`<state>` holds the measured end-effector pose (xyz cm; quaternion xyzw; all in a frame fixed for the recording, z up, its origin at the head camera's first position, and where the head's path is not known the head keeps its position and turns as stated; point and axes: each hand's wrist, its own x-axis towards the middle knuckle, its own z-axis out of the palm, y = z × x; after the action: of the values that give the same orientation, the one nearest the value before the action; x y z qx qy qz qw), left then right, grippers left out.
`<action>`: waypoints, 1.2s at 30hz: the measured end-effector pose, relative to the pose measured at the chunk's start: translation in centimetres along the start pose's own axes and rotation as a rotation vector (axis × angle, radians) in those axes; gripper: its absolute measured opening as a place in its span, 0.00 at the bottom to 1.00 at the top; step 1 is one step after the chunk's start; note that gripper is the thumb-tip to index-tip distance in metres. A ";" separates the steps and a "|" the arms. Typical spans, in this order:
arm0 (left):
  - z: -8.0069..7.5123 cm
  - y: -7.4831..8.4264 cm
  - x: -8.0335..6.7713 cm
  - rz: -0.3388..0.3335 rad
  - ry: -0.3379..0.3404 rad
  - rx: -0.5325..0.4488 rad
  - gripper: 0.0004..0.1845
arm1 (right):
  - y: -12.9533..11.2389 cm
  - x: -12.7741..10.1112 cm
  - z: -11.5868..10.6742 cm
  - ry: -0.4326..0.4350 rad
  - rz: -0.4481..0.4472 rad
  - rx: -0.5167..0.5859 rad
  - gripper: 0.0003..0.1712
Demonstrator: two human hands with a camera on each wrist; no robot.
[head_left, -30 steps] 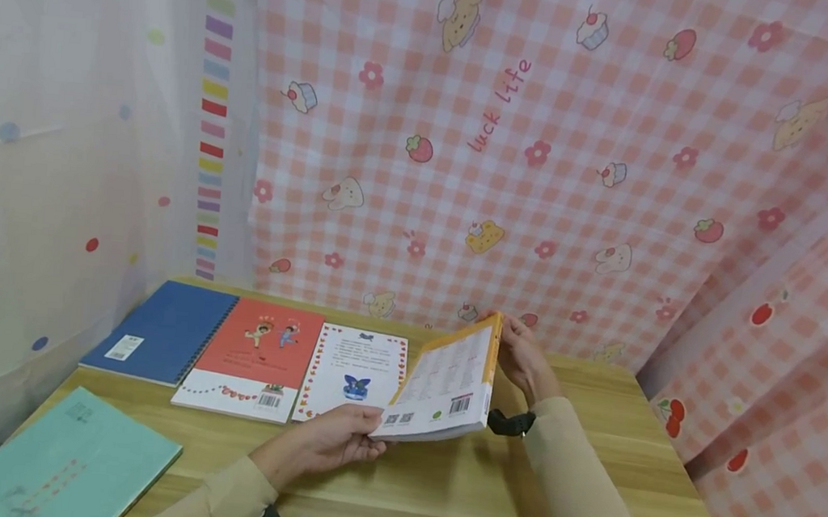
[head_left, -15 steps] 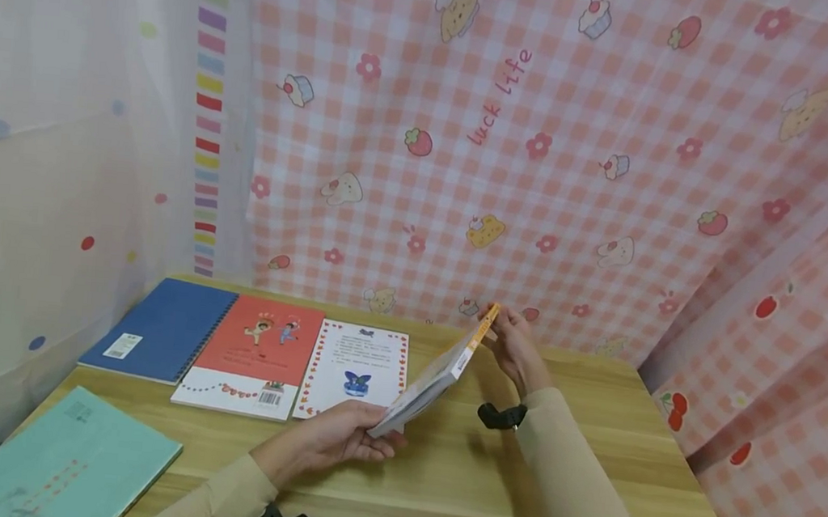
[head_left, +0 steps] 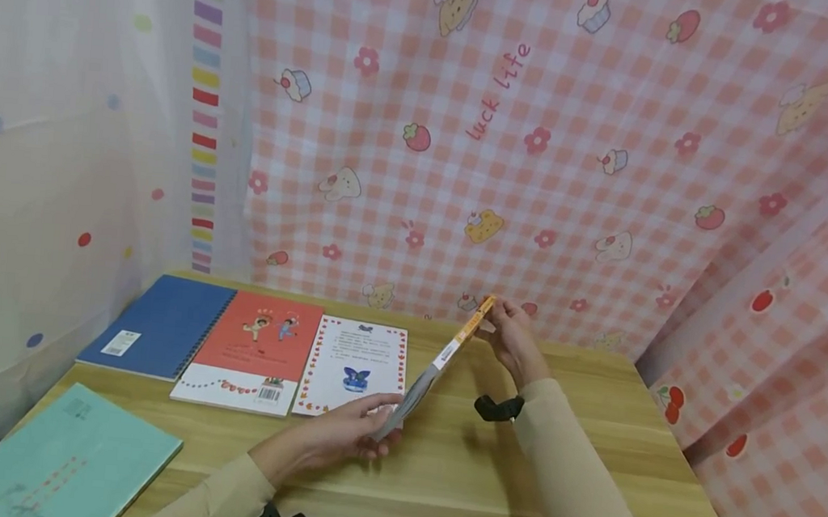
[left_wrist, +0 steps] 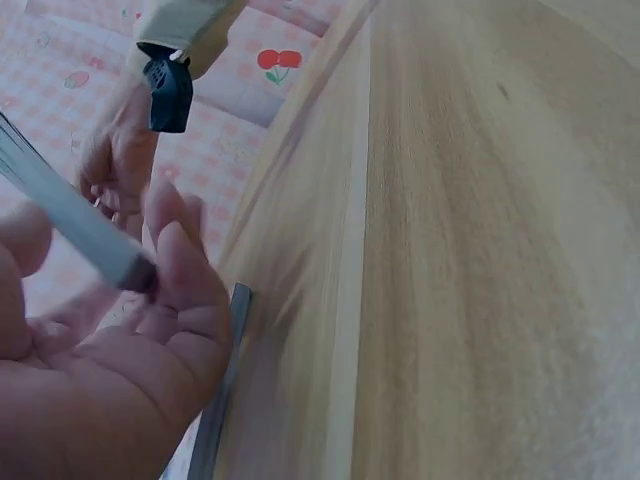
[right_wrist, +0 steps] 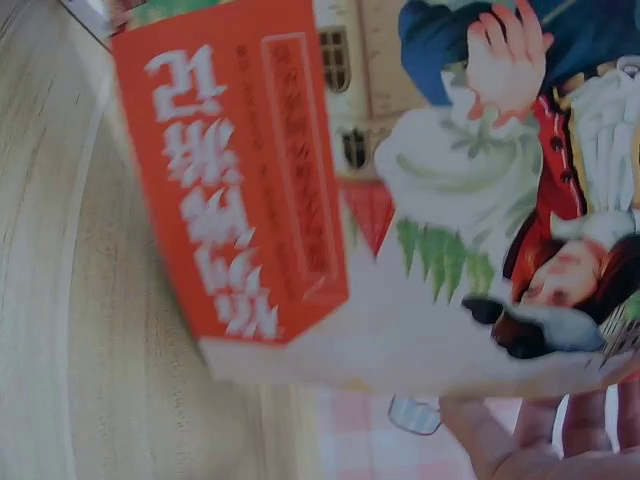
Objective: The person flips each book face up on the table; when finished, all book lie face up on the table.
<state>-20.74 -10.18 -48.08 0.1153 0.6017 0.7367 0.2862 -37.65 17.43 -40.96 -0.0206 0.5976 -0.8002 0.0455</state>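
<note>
A paperback book (head_left: 443, 357) with an orange-and-white spine is tilted up between both hands, its spine turned toward the head camera. My left hand (head_left: 338, 429) pinches its lower near end; in the left wrist view the book's edge (left_wrist: 75, 215) runs between thumb and fingers (left_wrist: 190, 290). My right hand (head_left: 517, 344) holds the upper far end by the orange part of the spine. The right wrist view shows the front cover (right_wrist: 440, 260), with a red title panel and a drawn figure in a red jacket; fingers reach behind its edge.
On the wooden table (head_left: 483, 491), a blue spiral notebook (head_left: 156, 327), a red-and-white book (head_left: 254, 343) and a white book with a leafy border (head_left: 355, 359) lie side by side at the back left. A teal book (head_left: 70, 459) lies front left. Patterned curtains (head_left: 593, 208) stand behind.
The book has turned from showing its white back cover to showing its spine edge-on. Both hands still hold it, the right hand shifting slightly left.
</note>
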 end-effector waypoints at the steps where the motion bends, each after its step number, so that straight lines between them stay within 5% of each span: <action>1: 0.0 0.0 0.0 0.003 -0.013 0.012 0.30 | 0.0 0.0 0.1 0.012 -0.003 -0.017 0.16; 22: -0.6 0.4 -0.6 0.039 0.023 0.027 0.31 | -0.6 -0.5 1.0 0.117 -0.012 -0.116 0.12; 36: -0.1 -0.1 0.2 0.040 -0.033 0.016 0.28 | -1.0 -0.3 1.0 0.150 -0.015 -0.255 0.17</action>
<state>-20.93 -10.16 -48.23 0.1419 0.6001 0.7357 0.2802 -37.31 16.83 -39.69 0.0289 0.6960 -0.7174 -0.0083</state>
